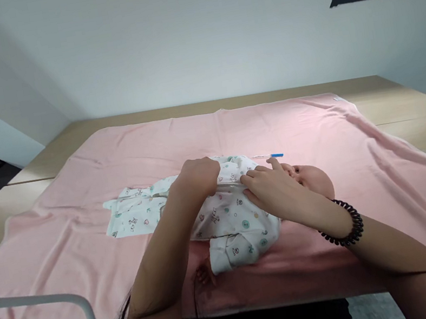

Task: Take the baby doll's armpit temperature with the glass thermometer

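A baby doll lies on its back on the pink blanket, its head (315,180) to the right. It wears a white shirt (242,212) printed with small animals and dots, with white printed trousers (135,211) stretching left. My left hand (202,177) is closed at the shirt's front opening, its fingertips turned away from view. Near the doll's neck, my right hand (269,185) pinches the shirt's front edge with thumb and fingers, the little finger sticking out. One small doll hand (205,272) shows out of the nearer sleeve. A black coiled band (352,223) circles my right wrist.
A clear thermometer-like stick with a blue end (277,155) lies beyond the doll. The pink blanket (152,142) covers most of the wooden table (404,98). A white wall stands behind, and a grey chair frame (86,308) is at lower left.
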Available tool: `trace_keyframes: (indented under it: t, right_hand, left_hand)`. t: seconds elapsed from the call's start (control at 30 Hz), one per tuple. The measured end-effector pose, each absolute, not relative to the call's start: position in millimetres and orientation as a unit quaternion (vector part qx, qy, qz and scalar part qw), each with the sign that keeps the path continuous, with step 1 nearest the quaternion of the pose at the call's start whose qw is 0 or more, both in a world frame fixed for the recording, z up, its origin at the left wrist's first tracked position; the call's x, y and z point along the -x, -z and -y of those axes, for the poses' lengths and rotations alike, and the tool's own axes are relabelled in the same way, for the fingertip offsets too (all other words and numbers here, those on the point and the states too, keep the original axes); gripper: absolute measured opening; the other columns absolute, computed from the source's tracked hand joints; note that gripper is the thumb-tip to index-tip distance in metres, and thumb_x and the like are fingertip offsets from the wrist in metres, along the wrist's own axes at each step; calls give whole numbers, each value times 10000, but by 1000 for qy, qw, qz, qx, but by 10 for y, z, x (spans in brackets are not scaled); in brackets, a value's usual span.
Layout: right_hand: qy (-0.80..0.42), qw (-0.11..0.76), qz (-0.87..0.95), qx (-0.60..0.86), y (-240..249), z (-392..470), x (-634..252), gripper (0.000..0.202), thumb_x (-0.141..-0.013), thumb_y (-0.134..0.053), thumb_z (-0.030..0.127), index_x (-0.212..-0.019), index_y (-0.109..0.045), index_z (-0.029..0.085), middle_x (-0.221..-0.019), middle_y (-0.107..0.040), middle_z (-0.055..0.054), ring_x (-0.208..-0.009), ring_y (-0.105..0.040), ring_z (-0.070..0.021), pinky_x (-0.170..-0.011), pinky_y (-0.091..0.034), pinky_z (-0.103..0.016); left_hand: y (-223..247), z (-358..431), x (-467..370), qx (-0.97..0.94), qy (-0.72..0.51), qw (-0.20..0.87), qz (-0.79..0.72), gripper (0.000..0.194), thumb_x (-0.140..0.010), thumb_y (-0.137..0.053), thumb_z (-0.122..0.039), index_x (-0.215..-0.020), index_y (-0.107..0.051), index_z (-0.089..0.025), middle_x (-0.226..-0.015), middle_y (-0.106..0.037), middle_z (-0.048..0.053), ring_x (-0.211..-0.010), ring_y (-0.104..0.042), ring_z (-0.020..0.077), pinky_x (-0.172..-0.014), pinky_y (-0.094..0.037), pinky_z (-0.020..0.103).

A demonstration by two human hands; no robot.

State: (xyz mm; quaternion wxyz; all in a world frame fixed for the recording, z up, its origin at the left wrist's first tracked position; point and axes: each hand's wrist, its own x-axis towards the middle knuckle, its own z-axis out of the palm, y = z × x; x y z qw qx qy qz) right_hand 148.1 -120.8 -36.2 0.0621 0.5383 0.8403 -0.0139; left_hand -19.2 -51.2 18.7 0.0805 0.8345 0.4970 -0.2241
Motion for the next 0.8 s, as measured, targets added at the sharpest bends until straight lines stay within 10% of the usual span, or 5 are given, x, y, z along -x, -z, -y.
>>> trace_keyframes:
  t: [0.8]
  right_hand:
    - [159,-27,-893,-420,44,1288,-2003,136,-936,-583,86,-887,-623,207,-828,-653,28,-799,-531,-158,-825,-355,-311]
  left_hand:
    - [-359,747,756,-871,165,177,-428,197,-728,-570,-142,-830,-695,-256,-867,-724,12,-748,-598,183,-628,-372,325]
